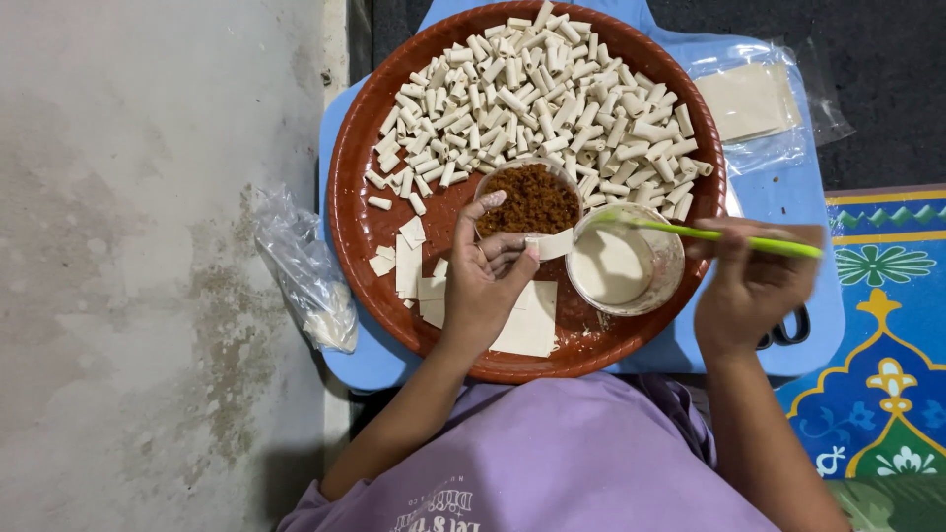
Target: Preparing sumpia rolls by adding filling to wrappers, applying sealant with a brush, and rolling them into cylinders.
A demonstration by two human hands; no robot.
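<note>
left hand (483, 286): curled around a small pale rolled pastry piece (550, 244), pinched at the fingertips, roll's long axis running roughly left-right and poking toward the paste bowl

right hand (751, 286): closed on a thin lime-green plastic stick (724, 234), tip dipped in the small round bowl of whitish paste (621, 264)

key relation: roll sits just left of the paste bowl, nearly touching its rim, so the left hand is way closer; the stick reaches in from the right

around: little bowl of brown crumbly filling (530, 200) right above the left hand, flat pale wrapper squares (530, 320) under it

rest: big heap of finished pale rolls (537, 99) on the round reddish-brown tray (355, 212), sitting on a light blue board (818, 197)

in the way: nothing much, only the filling bowl crowding close
</note>
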